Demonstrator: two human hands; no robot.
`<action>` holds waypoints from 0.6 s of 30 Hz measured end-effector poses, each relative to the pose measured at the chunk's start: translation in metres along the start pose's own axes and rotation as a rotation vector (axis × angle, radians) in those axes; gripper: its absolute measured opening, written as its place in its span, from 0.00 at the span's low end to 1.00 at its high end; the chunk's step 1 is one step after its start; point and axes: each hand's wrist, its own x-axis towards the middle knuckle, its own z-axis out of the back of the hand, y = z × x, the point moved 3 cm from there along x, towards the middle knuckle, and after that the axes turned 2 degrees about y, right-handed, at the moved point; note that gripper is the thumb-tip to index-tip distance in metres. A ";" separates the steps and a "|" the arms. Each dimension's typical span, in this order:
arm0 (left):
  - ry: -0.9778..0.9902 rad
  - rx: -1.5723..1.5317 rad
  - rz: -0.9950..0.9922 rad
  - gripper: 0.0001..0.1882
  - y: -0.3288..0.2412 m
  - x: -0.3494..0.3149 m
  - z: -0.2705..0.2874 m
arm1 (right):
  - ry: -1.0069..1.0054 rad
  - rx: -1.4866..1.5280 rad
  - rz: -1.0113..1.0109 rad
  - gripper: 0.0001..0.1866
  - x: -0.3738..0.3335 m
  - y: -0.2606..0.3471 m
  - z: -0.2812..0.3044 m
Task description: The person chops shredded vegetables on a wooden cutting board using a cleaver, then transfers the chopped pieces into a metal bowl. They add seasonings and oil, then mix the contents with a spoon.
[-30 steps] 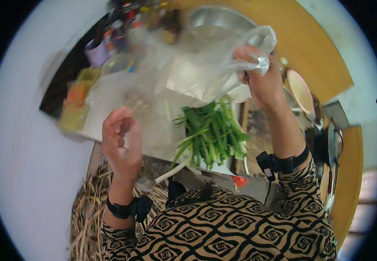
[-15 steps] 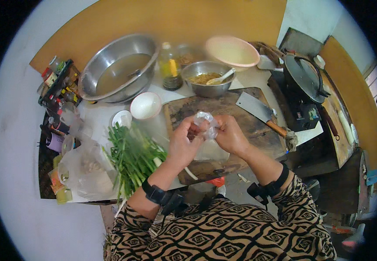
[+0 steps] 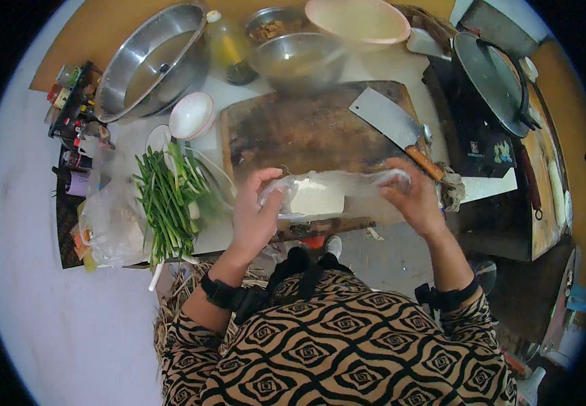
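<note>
A clear plastic bag (image 3: 362,184) is stretched between my hands over the front part of the wooden chopping board (image 3: 293,135). Inside it, or just behind its film, lies a pale white block (image 3: 318,197) that looks like tofu. My left hand (image 3: 256,211) pinches the bag's left edge beside the block. At the other end, the fingers of my right hand (image 3: 413,199) are closed on the bag's right edge. A cleaver (image 3: 388,120) with a wooden handle rests on the board's right side, beyond my right hand. Left of the board lies a bunch of green onions (image 3: 171,193).
Along the back stand a large steel basin (image 3: 107,95) of cloudy water, an oil bottle (image 3: 229,51), a steel bowl (image 3: 300,71) and a pink-rimmed basin (image 3: 361,20). A small white bowl (image 3: 192,116) sits behind the onions. At right, a lidded wok (image 3: 492,84) stands by a black stove.
My hands have moved apart, and the bunched bag is now spread open between them. The white block shows more plainly. The view has tilted down toward the board's front.
</note>
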 end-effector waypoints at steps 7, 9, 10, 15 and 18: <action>0.079 0.043 -0.095 0.15 -0.008 -0.012 0.012 | -0.092 -0.503 0.936 0.22 -0.015 0.102 -0.031; 0.101 0.041 -0.192 0.15 -0.008 -0.013 0.025 | 0.302 -0.467 0.843 0.17 -0.004 0.106 -0.088; 0.112 0.023 -0.244 0.15 -0.007 -0.014 0.033 | 0.488 -0.596 0.622 0.18 0.010 0.097 -0.117; 0.041 0.009 -0.196 0.15 0.006 -0.015 0.059 | 0.652 -1.005 0.383 0.33 0.040 0.044 -0.167; 0.084 -0.018 -0.128 0.14 0.012 -0.016 0.062 | 0.741 -0.962 0.177 0.42 0.045 0.018 -0.177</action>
